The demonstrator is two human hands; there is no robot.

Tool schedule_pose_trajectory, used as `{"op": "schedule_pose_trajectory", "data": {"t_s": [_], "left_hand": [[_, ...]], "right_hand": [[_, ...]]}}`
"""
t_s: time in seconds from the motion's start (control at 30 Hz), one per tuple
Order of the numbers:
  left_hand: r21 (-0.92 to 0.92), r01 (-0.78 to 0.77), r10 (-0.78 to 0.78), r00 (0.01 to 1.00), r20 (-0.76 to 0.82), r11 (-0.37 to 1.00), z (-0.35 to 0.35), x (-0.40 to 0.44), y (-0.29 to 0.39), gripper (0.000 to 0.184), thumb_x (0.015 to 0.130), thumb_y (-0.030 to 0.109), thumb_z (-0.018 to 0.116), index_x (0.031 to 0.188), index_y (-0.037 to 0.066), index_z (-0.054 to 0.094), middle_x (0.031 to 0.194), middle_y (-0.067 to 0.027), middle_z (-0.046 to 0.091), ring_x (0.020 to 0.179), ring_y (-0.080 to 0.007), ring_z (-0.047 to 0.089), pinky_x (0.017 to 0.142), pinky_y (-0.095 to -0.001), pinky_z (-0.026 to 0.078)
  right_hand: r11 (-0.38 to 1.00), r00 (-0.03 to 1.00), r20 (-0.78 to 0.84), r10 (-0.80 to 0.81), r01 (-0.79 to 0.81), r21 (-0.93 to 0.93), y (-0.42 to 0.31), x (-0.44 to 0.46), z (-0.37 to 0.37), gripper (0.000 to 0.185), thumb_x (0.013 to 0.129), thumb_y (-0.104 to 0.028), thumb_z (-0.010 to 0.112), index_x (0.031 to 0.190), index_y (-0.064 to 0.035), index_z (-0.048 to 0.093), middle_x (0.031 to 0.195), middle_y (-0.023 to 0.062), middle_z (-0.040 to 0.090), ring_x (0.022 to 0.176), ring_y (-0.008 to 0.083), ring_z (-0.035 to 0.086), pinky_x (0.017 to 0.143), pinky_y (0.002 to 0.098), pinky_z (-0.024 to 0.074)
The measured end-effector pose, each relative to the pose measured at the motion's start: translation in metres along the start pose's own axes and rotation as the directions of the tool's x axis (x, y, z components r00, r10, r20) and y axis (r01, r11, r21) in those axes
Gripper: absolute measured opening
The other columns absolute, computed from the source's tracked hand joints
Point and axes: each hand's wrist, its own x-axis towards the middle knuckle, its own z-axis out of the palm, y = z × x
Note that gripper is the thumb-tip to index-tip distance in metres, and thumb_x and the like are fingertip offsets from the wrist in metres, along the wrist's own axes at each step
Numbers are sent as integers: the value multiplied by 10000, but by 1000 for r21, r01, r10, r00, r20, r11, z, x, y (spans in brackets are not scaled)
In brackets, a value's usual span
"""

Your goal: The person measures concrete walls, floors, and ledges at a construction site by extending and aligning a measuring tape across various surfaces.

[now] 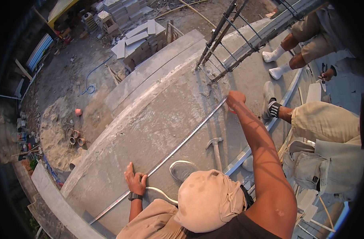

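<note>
A long metal tape measure blade (pixel 186 137) runs diagonally over the concrete slab (pixel 158 131). My right hand (pixel 235 99) is closed at its upper end, near the rebar post; a bit of orange-red shows under the fingers, the rest is hidden. Lower down, my left hand (pixel 136 179) rests across the blade with fingers stretched and thumb out, a dark watch (pixel 135 196) on its wrist. The blade continues past it toward the slab's lower left. A claw hammer (pixel 216 153) lies between the blade and my right arm. My bent knee (pixel 208 199) fills the bottom middle.
A rebar column cage (pixel 229 36) rises at the top. Other people's legs (pixel 309 119) and a co-worker's hand (pixel 327 74) holding a dark tool are at right. A metal bar (pixel 239 159) lies near my arm. Beyond the slab's edge are stacked blocks (pixel 138 42) and sand (pixel 54 135).
</note>
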Motion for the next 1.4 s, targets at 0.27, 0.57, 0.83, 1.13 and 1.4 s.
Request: {"op": "schedule_pose_trajectory", "data": {"t_s": [0.27,0.57,0.83,1.13,1.4], "left_hand": [[10,-9,9,1000,-12,1000,2,-1,-2,155,732,206,746,743,99,634,1524,-142,295,1398,-356,263,1133,-548,172],[2,0,0,1000,-17,1000,2,-1,-1,162,721,205,750,740,100,629,1516,-139,313,1395,-353,271,1132,-552,174],[-10,5,-5,1000,-14,1000,0,-1,0,143,725,193,749,740,103,640,1518,-145,306,1396,-351,270,1132,-551,172],[-12,1,-1,1000,-7,1000,-5,1,3,134,760,195,717,780,94,631,1494,-155,338,1381,-355,295,1117,-547,201],[-151,234,-214,967,135,960,-26,-8,9,221,839,294,657,883,82,611,932,-148,666,882,-336,628,772,-435,494]], "right_hand": [[1000,1000,5,16,-17,8,-1,-3,-1,232,830,-176,554,953,-109,740,984,125,713,934,300,690,724,390,555],[1000,1000,-2,9,-9,10,-2,-6,-5,226,827,-178,564,950,-105,739,979,131,712,928,306,690,721,394,553],[1000,1000,-16,10,-10,-18,-2,-7,-6,222,827,-182,570,947,-104,740,976,138,712,926,304,691,714,393,553],[986,996,9,-88,88,-142,-1,-18,-18,198,777,-212,647,912,-107,747,922,127,719,870,293,705,676,383,557],[867,883,-126,-452,402,-294,16,-35,-43,213,808,-239,607,721,-72,705,741,177,681,699,343,678,620,416,526]]}}
